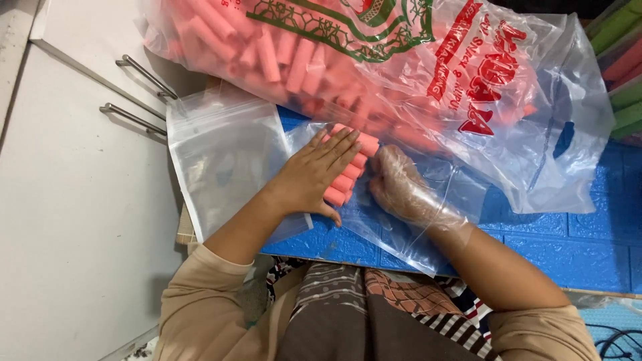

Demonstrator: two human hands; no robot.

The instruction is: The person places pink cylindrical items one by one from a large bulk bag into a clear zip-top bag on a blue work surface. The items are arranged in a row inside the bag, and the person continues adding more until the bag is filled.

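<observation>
The bare left hand [314, 177] lies open and flat, pressing a short row of pink wafer rolls [348, 167] inside a small clear bag [401, 227] on the blue mat [575, 247]. The gloved right hand [401, 184] is curled shut beside them, against the row's right side. One row is packed; the large bag of rolls [374, 60] at the far side looks nearly full, and a stack of empty zip bags [221, 160] waits at left.

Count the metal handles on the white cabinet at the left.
2. One metal handle sits higher, just left of the big bag of pink rolls; the other handle lies below it, beside the stack of empty zip bags. The bags may hide more.
</observation>
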